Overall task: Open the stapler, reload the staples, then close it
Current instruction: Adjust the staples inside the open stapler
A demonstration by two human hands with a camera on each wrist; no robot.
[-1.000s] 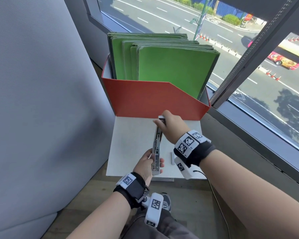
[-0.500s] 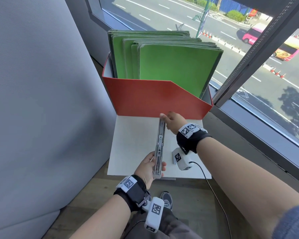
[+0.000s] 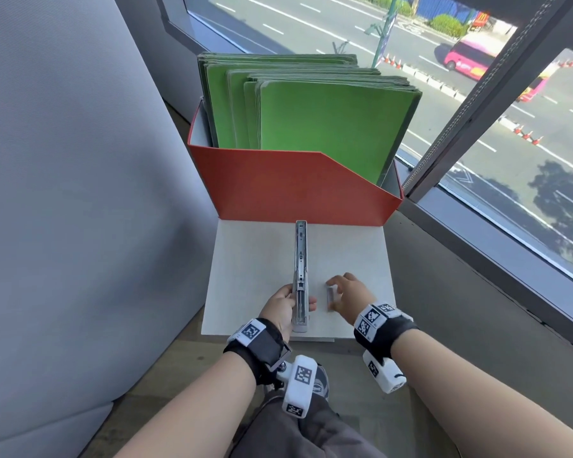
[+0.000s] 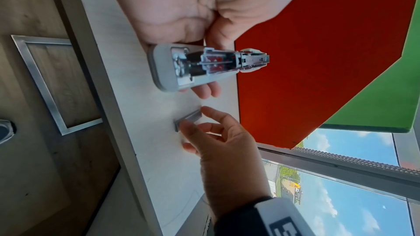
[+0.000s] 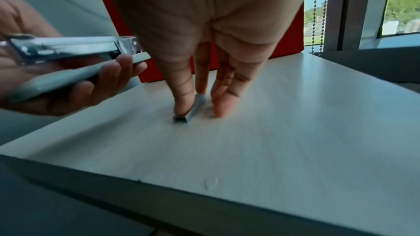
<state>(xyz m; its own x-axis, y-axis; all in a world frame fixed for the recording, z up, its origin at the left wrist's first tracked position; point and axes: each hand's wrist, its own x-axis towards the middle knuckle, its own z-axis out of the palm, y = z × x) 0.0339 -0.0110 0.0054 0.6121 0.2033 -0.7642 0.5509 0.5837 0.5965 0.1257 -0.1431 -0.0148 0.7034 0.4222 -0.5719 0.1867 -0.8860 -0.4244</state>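
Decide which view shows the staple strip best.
Right wrist: the staple strip lies close and large on the table, its end and side clear. Left wrist shows it smaller, partly behind fingertips. Head shows only a thin grey bar.

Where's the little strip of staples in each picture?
Head: the staple strip lies low in the middle, left of the right hand.
Left wrist: strip mid-picture, below the stapler.
Right wrist: strip mid-picture, between thumb and fingers.
Landmark: the red box behind it, in all three.
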